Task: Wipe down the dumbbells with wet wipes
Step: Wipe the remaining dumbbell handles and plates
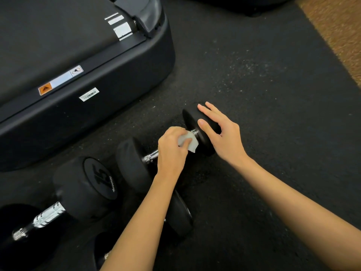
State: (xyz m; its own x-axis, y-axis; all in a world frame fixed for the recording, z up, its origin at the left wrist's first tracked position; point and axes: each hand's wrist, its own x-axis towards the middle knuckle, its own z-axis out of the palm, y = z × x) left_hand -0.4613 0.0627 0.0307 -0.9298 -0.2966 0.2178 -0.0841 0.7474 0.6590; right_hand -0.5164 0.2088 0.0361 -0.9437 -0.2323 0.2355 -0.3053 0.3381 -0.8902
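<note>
A black dumbbell (132, 165) with a chrome handle lies on the dark rubber floor in the middle of the view. My left hand (172, 151) grips a white wet wipe (188, 141) wrapped around the handle, close to the far head. My right hand (220, 133) rests with straight fingers on top of that far head (192, 122), thumb on its inner face. A larger dumbbell marked 15 (86, 184) lies to the lower left. A third dumbbell (181, 214) is partly hidden under my left forearm.
The black base of a treadmill (97, 83) fills the upper left, close to the dumbbells. Dark rubber flooring (263, 85) stretches to the right, bordered by brown carpet (340, 32) at the upper right corner.
</note>
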